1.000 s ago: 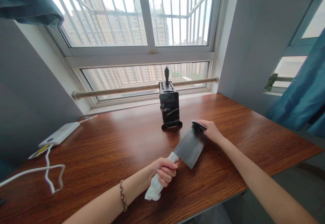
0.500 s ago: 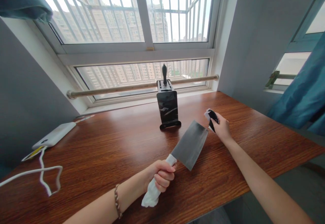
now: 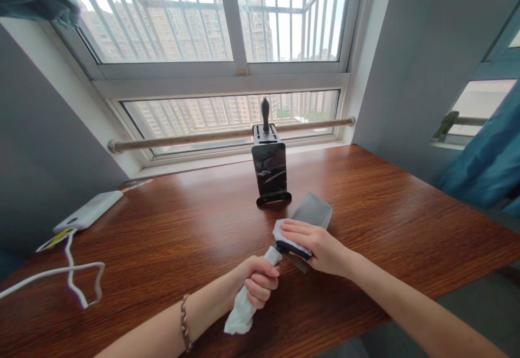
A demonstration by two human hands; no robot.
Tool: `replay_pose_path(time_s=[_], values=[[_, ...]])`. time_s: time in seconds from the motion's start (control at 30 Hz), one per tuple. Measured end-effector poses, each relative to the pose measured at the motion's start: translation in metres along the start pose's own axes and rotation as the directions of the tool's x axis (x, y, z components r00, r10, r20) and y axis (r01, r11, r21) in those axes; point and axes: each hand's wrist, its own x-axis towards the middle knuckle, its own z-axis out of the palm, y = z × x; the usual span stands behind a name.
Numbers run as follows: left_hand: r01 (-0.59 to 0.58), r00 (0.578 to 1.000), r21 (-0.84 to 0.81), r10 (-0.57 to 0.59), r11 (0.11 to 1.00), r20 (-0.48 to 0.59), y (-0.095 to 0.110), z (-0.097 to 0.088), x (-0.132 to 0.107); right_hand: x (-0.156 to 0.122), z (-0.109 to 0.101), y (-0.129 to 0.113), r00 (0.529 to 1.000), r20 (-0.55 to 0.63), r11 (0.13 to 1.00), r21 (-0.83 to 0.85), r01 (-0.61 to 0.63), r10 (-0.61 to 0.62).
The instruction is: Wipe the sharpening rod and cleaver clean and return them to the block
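My left hand (image 3: 257,283) is wrapped around the handle of a cleaver (image 3: 314,210), low over the table's near side. White paper or cloth (image 3: 240,313) covers that handle and hangs loose below my fist. The broad grey blade points up and to the right. Across its lower part lies a folded white-and-black cloth (image 3: 281,232), pressed there by my right hand (image 3: 319,243), whose fingers stretch over it. Hand and cloth hide much of the blade; its upper end shows beyond them.
A black knife block (image 3: 270,171) with one dark handle (image 3: 265,114) sticking up stands on the wooden table (image 3: 182,222) by the window. At the left lie a white power bank (image 3: 87,212) and a white cable (image 3: 70,271). A rail (image 3: 182,141) crosses the window.
My right hand has moved left from beyond the blade, bringing the cloth onto the blade near the handle. My left hand and the cleaver have stayed almost in place.
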Motion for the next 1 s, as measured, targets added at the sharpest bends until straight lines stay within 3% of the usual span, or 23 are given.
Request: replay_pose_path(time_s=[0.13, 0.37, 0.67, 0.87, 0.93, 1.0], values=[[0.019, 1.0, -0.005, -0.019, 1.0, 0.01, -0.001, -0.001, 0.001, 0.001, 0.0, -0.012, 0.991, 0.078, 0.994, 0.019, 0.109, -0.11], [-0.013, 1.0, -0.051, 0.013, 0.999, 0.012, -0.003, -0.004, 0.0, -0.001, -0.005, -0.013, 0.984, 0.021, 0.974, 0.151, 0.169, -0.175], [-0.036, 0.996, -0.102, 0.044, 0.994, 0.074, -0.002, -0.004, 0.001, -0.008, 0.002, 0.0, 0.991, 0.01, 0.938, 0.323, 0.124, -0.135], [-0.039, 0.992, -0.132, 0.054, 0.991, 0.116, -0.002, -0.005, 0.002, -0.012, -0.011, 0.017, 0.999, -0.036, 0.96, 0.279, 0.012, -0.002], [-0.041, 0.991, -0.143, 0.058, 0.989, 0.121, -0.002, -0.006, 0.002, -0.013, -0.022, 0.025, 0.991, -0.094, 0.971, 0.229, -0.07, 0.094], [-0.046, 0.991, -0.155, 0.065, 0.987, 0.12, -0.003, -0.009, 0.003, -0.014, -0.032, 0.036, 0.954, -0.213, 0.97, 0.162, -0.179, 0.212]])
